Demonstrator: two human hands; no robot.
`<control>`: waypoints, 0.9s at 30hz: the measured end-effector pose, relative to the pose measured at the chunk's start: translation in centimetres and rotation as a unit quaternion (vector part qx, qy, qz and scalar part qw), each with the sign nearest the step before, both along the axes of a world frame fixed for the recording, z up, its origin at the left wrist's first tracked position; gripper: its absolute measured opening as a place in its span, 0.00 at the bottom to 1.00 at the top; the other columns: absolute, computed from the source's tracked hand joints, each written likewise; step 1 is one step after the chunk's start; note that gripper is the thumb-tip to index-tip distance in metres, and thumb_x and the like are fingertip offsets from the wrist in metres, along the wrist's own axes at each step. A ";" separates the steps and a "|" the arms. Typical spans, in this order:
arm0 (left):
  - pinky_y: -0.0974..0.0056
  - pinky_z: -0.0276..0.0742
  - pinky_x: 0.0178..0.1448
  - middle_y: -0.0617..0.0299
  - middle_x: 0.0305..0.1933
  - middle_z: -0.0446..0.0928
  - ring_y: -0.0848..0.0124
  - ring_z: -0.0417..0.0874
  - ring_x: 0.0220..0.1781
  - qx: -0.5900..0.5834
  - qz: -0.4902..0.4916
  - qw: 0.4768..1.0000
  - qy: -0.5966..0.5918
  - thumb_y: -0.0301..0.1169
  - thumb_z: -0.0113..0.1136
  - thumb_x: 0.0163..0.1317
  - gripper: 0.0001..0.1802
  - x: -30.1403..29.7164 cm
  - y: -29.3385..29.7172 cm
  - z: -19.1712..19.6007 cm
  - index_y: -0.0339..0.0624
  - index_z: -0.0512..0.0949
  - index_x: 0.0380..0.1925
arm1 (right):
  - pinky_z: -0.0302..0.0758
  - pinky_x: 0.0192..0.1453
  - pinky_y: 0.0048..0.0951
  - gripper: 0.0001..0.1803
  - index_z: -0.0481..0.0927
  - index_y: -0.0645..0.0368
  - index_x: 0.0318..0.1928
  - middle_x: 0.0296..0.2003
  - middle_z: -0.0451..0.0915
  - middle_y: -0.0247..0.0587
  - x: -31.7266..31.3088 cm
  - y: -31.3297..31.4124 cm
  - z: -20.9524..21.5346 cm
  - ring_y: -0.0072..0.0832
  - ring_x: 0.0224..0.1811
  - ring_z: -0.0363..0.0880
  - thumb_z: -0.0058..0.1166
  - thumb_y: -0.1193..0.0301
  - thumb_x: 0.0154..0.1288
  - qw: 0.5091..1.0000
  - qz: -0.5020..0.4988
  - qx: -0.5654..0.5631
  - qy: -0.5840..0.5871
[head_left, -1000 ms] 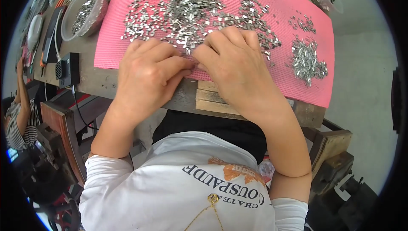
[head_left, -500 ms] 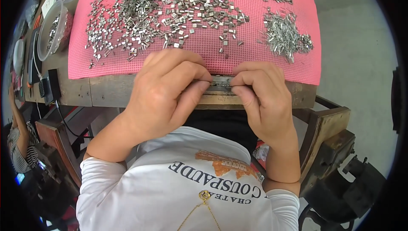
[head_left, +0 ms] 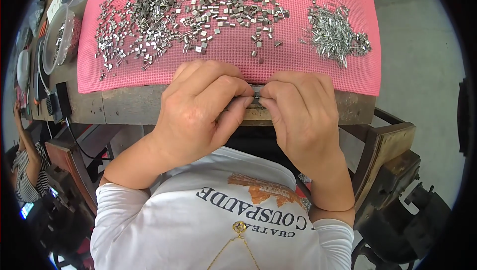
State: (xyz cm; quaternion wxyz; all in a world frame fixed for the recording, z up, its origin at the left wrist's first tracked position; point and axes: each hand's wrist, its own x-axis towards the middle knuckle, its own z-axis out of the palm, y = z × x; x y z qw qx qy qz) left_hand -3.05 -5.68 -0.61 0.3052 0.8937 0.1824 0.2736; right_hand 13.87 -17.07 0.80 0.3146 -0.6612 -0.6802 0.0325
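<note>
At the bench's near edge, my left hand (head_left: 196, 108) is closed in a pinch, thumb against forefinger. My right hand (head_left: 303, 113) pinches in the same way just to its right, the fingertips only a small gap apart. Between them shows a bit of a narrow dark metal fixture (head_left: 257, 91) set along the edge. Whatever the fingertips hold is too small and covered to make out. Beyond my hands, a pink mesh mat (head_left: 223, 66) bears a large spread of small square silvery metal pieces (head_left: 159, 6), some with thin legs. A heap of thin metal pins (head_left: 330, 31) lies on its right side.
A clear plastic tub (head_left: 59, 41) with metal parts stands left of the mat. Near it is a small black box (head_left: 63, 100) with a cable. Another person's arm (head_left: 29, 155) shows at the far left. Black machinery (head_left: 397, 205) stands at the lower right.
My right hand has moved slightly left and my left hand slightly right, so the fingertips are closer and cover more of the fixture. The view has shifted a little.
</note>
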 end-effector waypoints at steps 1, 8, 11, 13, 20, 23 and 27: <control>0.59 0.77 0.44 0.56 0.41 0.83 0.59 0.83 0.40 0.006 0.001 1.000 -0.004 0.19 0.72 0.51 0.11 0.0 0.0 0.0 0.39 0.85 0.35 | 0.73 0.47 0.39 0.10 0.83 0.59 0.39 0.40 0.83 0.39 -0.1 0.0 0.0 0.39 0.40 0.81 0.68 0.78 0.56 1.000 0.000 0.000 0.001; 0.59 0.77 0.43 0.56 0.41 0.83 0.58 0.83 0.40 0.025 0.004 1.000 -0.002 0.19 0.73 0.49 0.12 0.2 -0.2 0.0 0.40 0.84 0.35 | 0.71 0.46 0.37 0.08 0.82 0.61 0.36 0.38 0.82 0.37 0.1 0.2 -1.1 0.31 0.34 0.81 0.60 0.72 0.56 0.994 0.020 0.072 -0.080; 0.58 0.75 0.43 0.58 0.42 0.83 0.59 0.83 0.40 0.048 0.005 0.999 0.005 0.20 0.74 0.48 0.13 0.2 -0.2 0.1 0.40 0.85 0.35 | 0.72 0.47 0.37 0.10 0.85 0.62 0.40 0.39 0.85 0.38 0.7 0.0 -0.5 0.33 0.35 0.83 0.65 0.75 0.56 0.997 0.025 0.058 -0.043; 0.58 0.75 0.43 0.58 0.42 0.83 0.59 0.83 0.40 0.075 0.011 0.997 0.016 0.20 0.75 0.48 0.13 0.3 -0.5 0.5 0.41 0.85 0.35 | 0.72 0.48 0.38 0.13 0.88 0.62 0.43 0.40 0.87 0.39 1.1 -0.2 -0.2 0.35 0.36 0.84 0.70 0.78 0.55 0.999 0.031 0.037 0.007; 0.58 0.75 0.44 0.61 0.40 0.85 0.61 0.84 0.39 0.108 -0.001 0.994 0.036 0.23 0.76 0.48 0.14 0.4 -0.4 1.2 0.43 0.86 0.36 | 0.72 0.49 0.37 0.18 0.88 0.60 0.50 0.38 0.87 0.38 1.9 -0.9 0.0 0.34 0.38 0.84 0.70 0.79 0.57 0.997 -0.029 0.058 0.047; 0.59 0.77 0.48 0.60 0.39 0.86 0.62 0.85 0.39 0.035 -0.013 0.998 0.044 0.24 0.77 0.49 0.14 -0.4 0.5 1.8 0.42 0.88 0.39 | 0.71 0.49 0.37 0.17 0.88 0.60 0.49 0.37 0.86 0.37 1.7 -0.9 0.2 0.35 0.38 0.84 0.70 0.79 0.57 0.997 -0.021 0.057 0.048; 0.61 0.80 0.48 0.59 0.39 0.87 0.64 0.87 0.41 0.050 0.083 0.994 0.046 0.23 0.78 0.52 0.14 -4.4 3.6 1.9 0.39 0.89 0.41 | 0.70 0.50 0.38 0.16 0.87 0.58 0.44 0.37 0.85 0.36 1.1 0.2 0.2 0.35 0.40 0.82 0.70 0.79 0.52 0.998 0.005 0.053 0.036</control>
